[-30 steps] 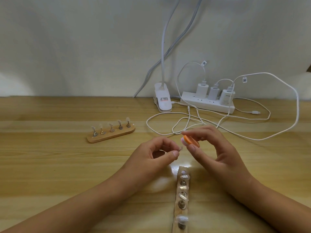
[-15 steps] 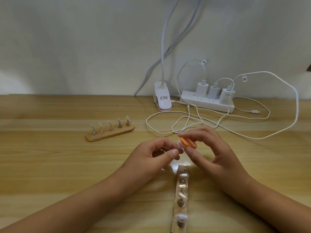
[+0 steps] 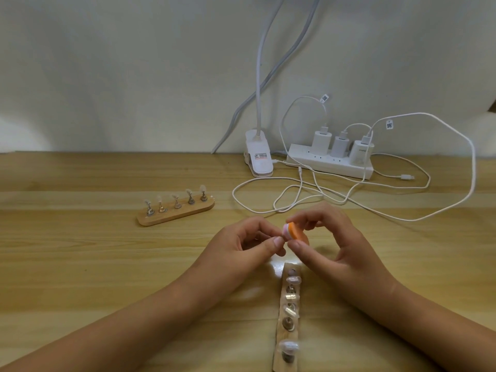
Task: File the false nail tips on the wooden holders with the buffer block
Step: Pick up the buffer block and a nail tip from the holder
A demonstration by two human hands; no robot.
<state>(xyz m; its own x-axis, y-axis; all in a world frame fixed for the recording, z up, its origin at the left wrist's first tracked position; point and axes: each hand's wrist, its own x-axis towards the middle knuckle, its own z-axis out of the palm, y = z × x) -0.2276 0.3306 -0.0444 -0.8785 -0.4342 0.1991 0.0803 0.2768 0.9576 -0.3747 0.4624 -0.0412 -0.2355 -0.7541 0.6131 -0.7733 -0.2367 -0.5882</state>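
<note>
My right hand (image 3: 339, 245) pinches a small orange buffer block (image 3: 295, 232) with a pink and white edge, between thumb and fingers. My left hand (image 3: 243, 244) pinches something small against the block's edge; its fingertips hide it, so I cannot tell if it is a nail tip. Below both hands a wooden holder (image 3: 287, 318) lies lengthwise toward me, carrying several clear nail tips on metal stands. A second wooden holder (image 3: 175, 212) with several upright tips sits on the table to the left.
A white power strip (image 3: 330, 161) with three chargers sits at the back right. Its white cables (image 3: 295, 194) loop over the wooden table just behind my hands. A white clip lamp base (image 3: 259, 159) stands by the wall.
The buffer block has tilted in my right hand, from lying flat to showing its pink and white edge toward my left fingertips. Both hands stay close together above the near holder.
</note>
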